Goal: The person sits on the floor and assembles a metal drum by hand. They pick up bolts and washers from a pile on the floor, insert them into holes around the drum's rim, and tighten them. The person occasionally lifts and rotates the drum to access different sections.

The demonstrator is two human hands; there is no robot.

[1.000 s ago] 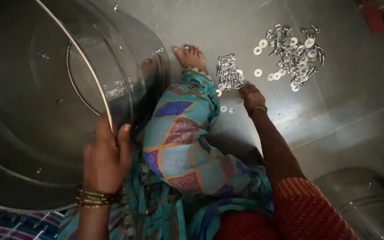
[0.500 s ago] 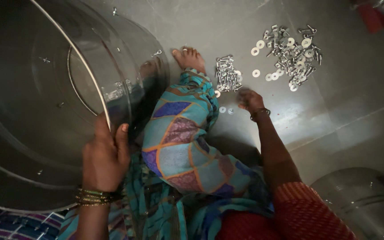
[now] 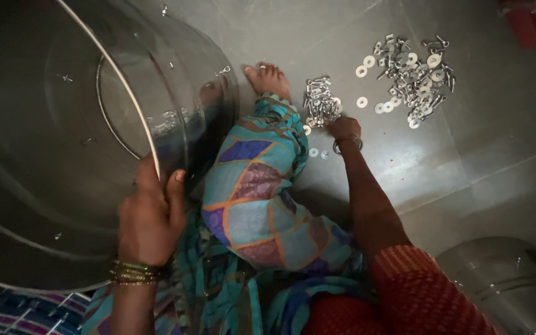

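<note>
Gripping steel pot (image 3: pixel 44 142) rim, left hand (image 3: pixel 150 217) fingers curled; right hand (image 3: pixel 342 127) closed at small bolt pile (image 3: pixel 321 102) edge.

Grey tiled floor (image 3: pixel 504 155), grout lines crossing at right. On it: small heap of metal bolts (image 3: pixel 319 101) just beside the bare foot (image 3: pixel 268 79); larger scatter of washers and bolts (image 3: pixel 409 74) further right, well apart from the first heap. Two or three loose washers (image 3: pixel 313 152) near the knee. Big steel vessel (image 3: pixel 51 142) tilted at left, second steel vessel (image 3: pixel 500 282) bottom right. Red object (image 3: pixel 522 25) at top right, blurred.
</note>
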